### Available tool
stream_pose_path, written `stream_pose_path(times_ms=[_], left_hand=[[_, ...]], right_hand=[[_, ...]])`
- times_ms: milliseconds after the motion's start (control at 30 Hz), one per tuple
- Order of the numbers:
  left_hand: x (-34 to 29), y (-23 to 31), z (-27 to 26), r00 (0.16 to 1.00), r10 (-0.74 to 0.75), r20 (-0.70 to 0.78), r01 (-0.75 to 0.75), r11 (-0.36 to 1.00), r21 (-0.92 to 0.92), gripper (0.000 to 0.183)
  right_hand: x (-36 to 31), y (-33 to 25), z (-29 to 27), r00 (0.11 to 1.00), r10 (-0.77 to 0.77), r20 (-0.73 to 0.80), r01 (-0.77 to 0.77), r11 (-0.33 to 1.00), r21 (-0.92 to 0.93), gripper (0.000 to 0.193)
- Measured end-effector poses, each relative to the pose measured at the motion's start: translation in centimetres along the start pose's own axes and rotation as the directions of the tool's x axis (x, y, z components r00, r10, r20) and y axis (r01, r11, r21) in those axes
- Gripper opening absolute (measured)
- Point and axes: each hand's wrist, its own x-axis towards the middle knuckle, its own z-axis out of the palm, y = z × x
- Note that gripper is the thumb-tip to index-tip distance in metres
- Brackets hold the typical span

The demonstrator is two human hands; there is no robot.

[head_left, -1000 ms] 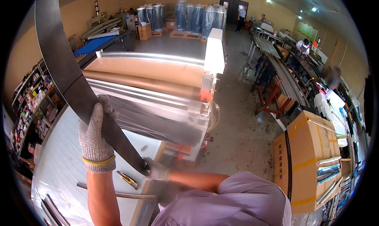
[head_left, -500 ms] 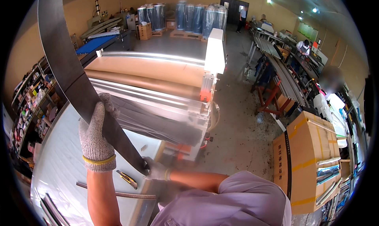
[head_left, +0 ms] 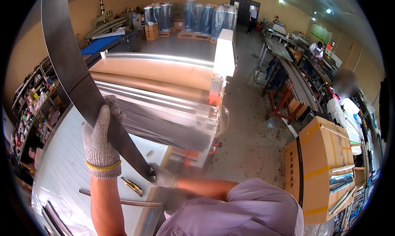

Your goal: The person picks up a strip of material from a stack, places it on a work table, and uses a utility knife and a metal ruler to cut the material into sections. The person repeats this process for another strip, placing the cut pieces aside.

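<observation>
A long, dark grey flat strip (head_left: 76,77) rises from the table toward the upper left, its top cut off by the picture's edge. My gloved left hand (head_left: 100,139) grips its lower half, thumb on the near face and fingers round the far edge. At the bottom end, my gloved right hand (head_left: 163,176) is closed on the strip's corner. Below the strip, a yellow and black utility knife (head_left: 133,187) lies on the white-covered table (head_left: 61,166). A thin brownish strip (head_left: 140,204) lies nearer me, passing behind my left forearm.
Beyond the table stands a long roller machine (head_left: 156,73) with brown sheet and a white end housing (head_left: 224,52). Cluttered shelves (head_left: 39,100) line the left. To the right are a large cardboard box (head_left: 319,166) and a red stand (head_left: 284,102). Other people are far off.
The upper part of the dark strip has shifted very slightly to the right. Both hands keep their hold in nearly the same place.
</observation>
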Motion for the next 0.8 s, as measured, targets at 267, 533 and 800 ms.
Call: stream_pose_path(times_ms=[267, 533, 800], left_hand=[[0.2, 0.9, -0.8, 1.000, 0.025, 0.019, -0.026, 0.999, 0.034, 0.034], [1.4, 3.3, -1.2, 0.994, 0.108, -0.013, -0.109, 0.992, -0.065, 0.040], [1.5, -2.6, -4.5, 0.999, -0.041, -0.004, 0.041, 0.989, 0.139, 0.042]], right_hand=[[0.4, -2.5, -0.6, 0.992, 0.071, 0.101, -0.076, 0.996, 0.046, 0.097], [2.0, -3.3, -1.2, 0.998, -0.050, -0.035, 0.052, 0.998, 0.043, 0.093], [1.0, -0.9, -0.1, 0.994, 0.068, 0.081, -0.069, 0.998, 0.010, 0.091]])
